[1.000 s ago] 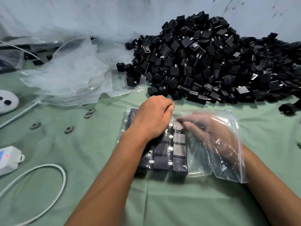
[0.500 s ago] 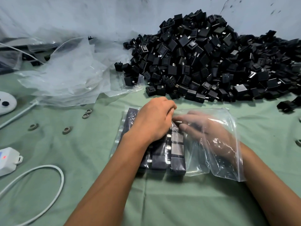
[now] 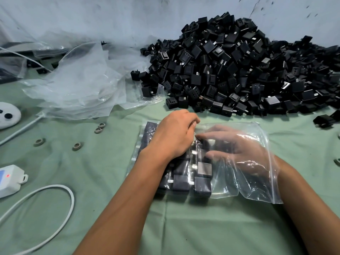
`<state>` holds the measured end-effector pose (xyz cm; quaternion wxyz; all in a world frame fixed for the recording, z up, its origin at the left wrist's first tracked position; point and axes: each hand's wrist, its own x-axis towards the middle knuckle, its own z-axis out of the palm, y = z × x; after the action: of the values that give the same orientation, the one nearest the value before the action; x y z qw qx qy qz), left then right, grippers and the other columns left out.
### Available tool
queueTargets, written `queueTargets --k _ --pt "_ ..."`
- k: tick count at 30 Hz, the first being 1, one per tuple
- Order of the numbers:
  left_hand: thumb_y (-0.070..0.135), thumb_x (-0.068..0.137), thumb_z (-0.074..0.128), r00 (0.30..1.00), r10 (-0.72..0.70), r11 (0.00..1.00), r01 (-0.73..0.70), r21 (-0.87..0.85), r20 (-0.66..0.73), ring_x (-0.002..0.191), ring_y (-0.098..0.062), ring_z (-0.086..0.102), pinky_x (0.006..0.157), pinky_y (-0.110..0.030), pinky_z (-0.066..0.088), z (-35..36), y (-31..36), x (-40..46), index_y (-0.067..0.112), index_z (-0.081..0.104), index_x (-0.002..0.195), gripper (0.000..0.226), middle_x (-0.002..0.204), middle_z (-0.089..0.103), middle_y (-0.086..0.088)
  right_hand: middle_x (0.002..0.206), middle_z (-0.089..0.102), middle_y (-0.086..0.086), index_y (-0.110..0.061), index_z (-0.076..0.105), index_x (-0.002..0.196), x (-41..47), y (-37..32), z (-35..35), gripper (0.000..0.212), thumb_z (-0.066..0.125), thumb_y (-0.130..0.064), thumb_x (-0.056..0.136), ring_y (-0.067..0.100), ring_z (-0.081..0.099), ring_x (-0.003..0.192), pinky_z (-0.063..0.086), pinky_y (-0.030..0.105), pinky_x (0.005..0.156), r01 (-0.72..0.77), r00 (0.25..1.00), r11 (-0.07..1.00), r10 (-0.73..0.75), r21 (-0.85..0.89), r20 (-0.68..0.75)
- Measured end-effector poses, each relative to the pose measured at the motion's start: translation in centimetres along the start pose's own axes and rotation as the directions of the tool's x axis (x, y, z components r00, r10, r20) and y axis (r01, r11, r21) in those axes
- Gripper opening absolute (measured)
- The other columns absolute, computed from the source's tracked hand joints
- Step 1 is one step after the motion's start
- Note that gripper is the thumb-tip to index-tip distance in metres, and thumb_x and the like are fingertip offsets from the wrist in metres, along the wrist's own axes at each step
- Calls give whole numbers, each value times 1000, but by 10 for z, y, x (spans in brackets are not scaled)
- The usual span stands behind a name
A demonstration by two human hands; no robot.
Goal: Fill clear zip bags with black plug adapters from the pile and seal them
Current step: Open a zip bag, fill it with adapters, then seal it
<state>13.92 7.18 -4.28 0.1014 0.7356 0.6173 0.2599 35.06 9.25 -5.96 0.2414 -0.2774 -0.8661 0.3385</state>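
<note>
Clear zip bag (image 3: 244, 173) flat on the green-covered desk (image 3: 202, 227) near its front edge, rows of black adapters (image 3: 202, 178) packed in its left half. Left hand (image 3: 171, 137) on top of the bag, fingers curled over the adapters at its far edge. Right hand (image 3: 237, 150) inside the bag, fingers straight, tips touching adapters. Adapter pile (image 3: 239, 74) along the back edge; loose empty bags (image 3: 77, 85) back left.

Both forearms are bare to the frame's lower edge; no sleeve is visible. The left hand (image 3: 174, 134) and right hand (image 3: 237, 153) carry no glove, ring, watch or band.
</note>
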Motion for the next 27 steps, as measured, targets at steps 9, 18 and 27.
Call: queueTargets --k 9,18,27 --pt "21 107 47 1000 -3 1000 3 -1 -3 116 -16 58 101 -40 48 -1 1 -1 19 69 124 28 124 66 4 107 66 -22 -39 58 133 -4 -4 3 48 61 -49 87 37 66 72 60 62 68 -87 996 991 90 103 -17" --pt "21 106 47 1000 8 1000 -8 -4 -6 116 -16 58 101 -40 47 -2 1 -2 17 70 124 29 122 66 2 108 62 -21 -40 48 150 -3 8 -4 83 74 -71 77 22 67 79 64 40 67 -128 988 990 123 52 95" --pt "22 107 47 1000 20 1000 -20 2 -2 113 -16 58 100 -40 48 1 0 -2 17 70 123 29 119 67 2 142 50 -32 -25 44 154 -2 -1 -4 90 82 -51 76 0 68 103 58 23 92 -44 987 997 34 58 156"
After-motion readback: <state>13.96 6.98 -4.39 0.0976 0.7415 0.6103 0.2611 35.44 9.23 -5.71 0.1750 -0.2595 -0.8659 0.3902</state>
